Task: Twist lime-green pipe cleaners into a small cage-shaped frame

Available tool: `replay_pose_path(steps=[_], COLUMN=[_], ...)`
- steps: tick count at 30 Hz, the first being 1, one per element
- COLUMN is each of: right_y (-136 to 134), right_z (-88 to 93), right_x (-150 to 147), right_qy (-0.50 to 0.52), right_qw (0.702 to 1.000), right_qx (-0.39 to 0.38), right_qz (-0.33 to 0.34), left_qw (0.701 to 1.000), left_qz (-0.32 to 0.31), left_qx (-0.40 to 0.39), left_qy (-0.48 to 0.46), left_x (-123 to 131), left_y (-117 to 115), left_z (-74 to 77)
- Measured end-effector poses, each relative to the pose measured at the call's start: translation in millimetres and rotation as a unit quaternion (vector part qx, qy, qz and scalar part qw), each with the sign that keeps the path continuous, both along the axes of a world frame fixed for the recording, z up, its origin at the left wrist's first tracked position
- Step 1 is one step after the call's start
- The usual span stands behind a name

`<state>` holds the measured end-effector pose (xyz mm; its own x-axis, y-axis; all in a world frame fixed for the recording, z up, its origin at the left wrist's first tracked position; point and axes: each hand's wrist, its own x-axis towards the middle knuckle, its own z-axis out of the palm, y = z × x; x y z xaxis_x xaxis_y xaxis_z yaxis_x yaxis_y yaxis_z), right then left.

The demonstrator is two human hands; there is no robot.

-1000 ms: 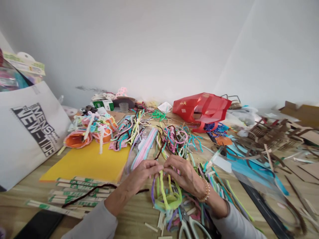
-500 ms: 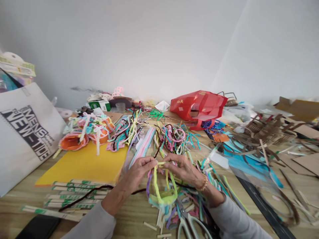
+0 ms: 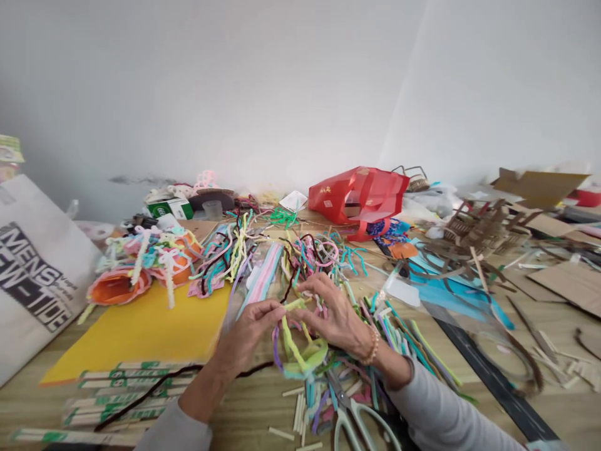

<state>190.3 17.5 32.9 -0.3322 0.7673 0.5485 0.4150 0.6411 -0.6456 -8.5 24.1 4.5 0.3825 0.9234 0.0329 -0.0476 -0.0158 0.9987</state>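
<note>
Both hands work over a loose bundle of chenille pipe cleaners (image 3: pixel 298 357) in lime, yellow, purple and teal, bent into loops. My left hand (image 3: pixel 251 335) pinches the lime strand at the top of the bundle between thumb and fingers. My right hand (image 3: pixel 333 316), with a beaded bracelet (image 3: pixel 373 346) on its wrist, has its fingers spread and touches the same strands from the other side. A dark brown pipe cleaner (image 3: pixel 181 376) runs past my left wrist. Green-handled scissors (image 3: pixel 354 416) lie below the bundle.
A yellow card sheet (image 3: pixel 141 332) lies left of my hands, with striped paper sticks (image 3: pixel 122 391) near the front edge. Piles of pipe cleaners, finished orange flowers, a red bag, cardboard scraps and a white tote bag surround the work on the wooden table.
The view has swung to the left and shifted. My right hand has lifted and opened its fingers, and the bundle has tilted, with the lime strand now bent toward my left hand.
</note>
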Motion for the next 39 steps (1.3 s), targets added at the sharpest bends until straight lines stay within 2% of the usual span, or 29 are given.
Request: replay_pose_path(steps=[2,4,8,13,21,23,27,31,34,39], right_y=[-11,-20,-28,-24,-23,-24,-25,-21,-18,-16], right_z=[6.9,11.5,9.2,2.3,5.6,8.3,15.6,17.8,13.7,11.3], right_x=[-5,-10,-16,-16,-14,-14,-13,-9,-7,-5], right_qy=[-0.058,-0.123,-0.179,-0.179,-0.149,-0.145,-0.105,-0.028,-0.046,-0.064], right_qw=[0.998,0.992,0.984,0.984,0.989,0.989,0.992,0.999,0.997,0.996], right_qx=[0.018,-0.012,-0.003,0.012,-0.015,-0.024,-0.036,0.024,0.052,-0.037], right_qz=[-0.005,0.015,-0.006,-0.010,0.001,0.016,0.060,0.010,0.025,0.051], left_qw=[1.000,0.999,0.997,0.993,0.986,0.986,0.993,0.997,0.994,0.989], left_qz=[0.014,0.030,0.073,0.112,0.159,0.154,0.105,0.066,0.037,0.030], left_qx=[-0.006,-0.007,0.006,0.025,0.060,0.058,0.040,0.046,0.068,0.094], left_qy=[-0.010,-0.014,-0.009,-0.013,0.002,-0.015,-0.033,0.021,0.074,0.107], left_x=[0,1,3,7,10,9,4,1,5,9], left_y=[0,0,-3,-8,-13,-13,-11,-11,-13,-16], left_z=[0.7,2.2,7.4,12.7,8.5,8.7,12.3,17.7,20.7,22.0])
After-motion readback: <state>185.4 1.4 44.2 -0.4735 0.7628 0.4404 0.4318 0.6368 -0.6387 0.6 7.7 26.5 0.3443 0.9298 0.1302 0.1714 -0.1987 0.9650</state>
